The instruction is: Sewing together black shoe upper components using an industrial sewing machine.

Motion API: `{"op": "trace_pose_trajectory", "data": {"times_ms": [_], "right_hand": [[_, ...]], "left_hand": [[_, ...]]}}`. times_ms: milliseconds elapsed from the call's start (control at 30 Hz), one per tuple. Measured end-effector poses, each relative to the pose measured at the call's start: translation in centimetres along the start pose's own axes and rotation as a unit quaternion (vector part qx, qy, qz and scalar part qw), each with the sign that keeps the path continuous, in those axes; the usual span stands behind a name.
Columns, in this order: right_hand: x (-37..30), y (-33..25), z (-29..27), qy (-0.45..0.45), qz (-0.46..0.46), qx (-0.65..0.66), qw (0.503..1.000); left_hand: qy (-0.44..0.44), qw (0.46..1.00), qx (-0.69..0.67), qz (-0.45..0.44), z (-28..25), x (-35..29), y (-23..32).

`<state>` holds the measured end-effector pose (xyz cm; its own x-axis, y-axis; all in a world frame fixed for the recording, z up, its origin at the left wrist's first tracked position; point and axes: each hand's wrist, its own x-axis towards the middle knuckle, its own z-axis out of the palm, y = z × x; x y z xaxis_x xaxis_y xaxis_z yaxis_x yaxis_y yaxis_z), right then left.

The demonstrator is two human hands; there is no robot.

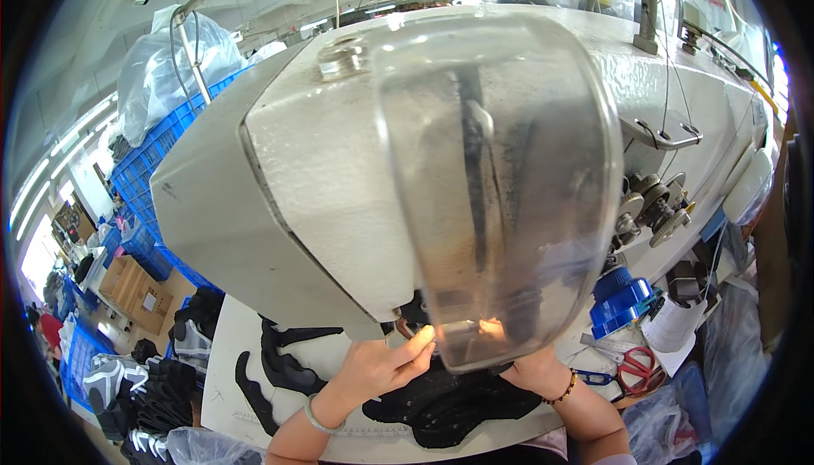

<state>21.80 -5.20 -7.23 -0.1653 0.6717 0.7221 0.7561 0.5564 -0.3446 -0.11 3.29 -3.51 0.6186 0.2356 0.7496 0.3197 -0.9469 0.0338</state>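
Note:
A large pale sewing machine (331, 168) fills the middle of the view, with a clear, smudged plastic guard (543, 177) in front of its needle area. My left hand (386, 369) is beside the guard's lower left edge, thumb and fingers closed in a pinch; what they hold is too small to make out. My right hand (536, 372) reaches in from the other side. Its fingers are mostly behind the guard and blurred, with one fingertip glowing through the plastic. Beneath both hands lies a black fabric piece (454, 406). More black cut pieces (288, 367) lie left of my left hand.
Red-handled scissors (640, 372) and a blue plastic object (623, 304) lie to the right. Thread tension dials (653, 211) stick out from the machine's right side. At left are grey-and-black piled pieces (153, 389), a cardboard box (136, 294) and a blue crate (157, 164).

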Motion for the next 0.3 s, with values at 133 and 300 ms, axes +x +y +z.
{"op": "trace_pose_trajectory", "data": {"times_ms": [133, 300], "right_hand": [[-0.2, 0.5, 0.1, -0.021, 0.011, -0.007, 1.0], [0.4, 0.1, -0.9, -0.047, 0.012, -0.03, 0.998]], "left_hand": [[-0.037, 0.998, -0.028, -0.039, 0.2, -0.9, -0.1], [-0.046, 0.997, -0.01, -0.057, -0.2, -0.1, 0.7]]}}
